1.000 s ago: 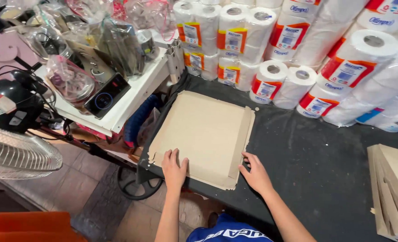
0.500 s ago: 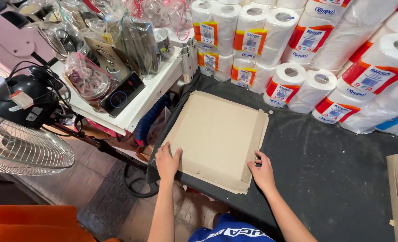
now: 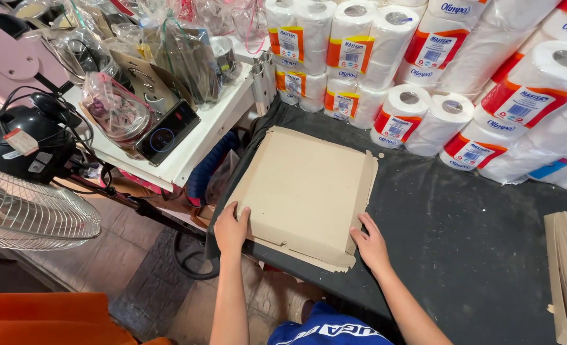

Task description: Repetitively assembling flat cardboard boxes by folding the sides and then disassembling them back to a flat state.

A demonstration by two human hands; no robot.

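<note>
While both forearms reach forward from the bottom edge, the left hand [image 3: 231,229] lies flat with fingers spread on the near left corner of the flat cardboard box [image 3: 306,191], gripping nothing. The right hand [image 3: 371,244] presses its loosely extended fingers against the box's near right edge, not closed around it. The box rests on the dark table [image 3: 462,243], near its front left edge. Beyond it stand paper rolls [image 3: 424,121] in wrappers, and to the left a cluttered white shelf [image 3: 194,150].

Bare forearms, blue shirt [image 3: 325,329] with white lettering.
</note>
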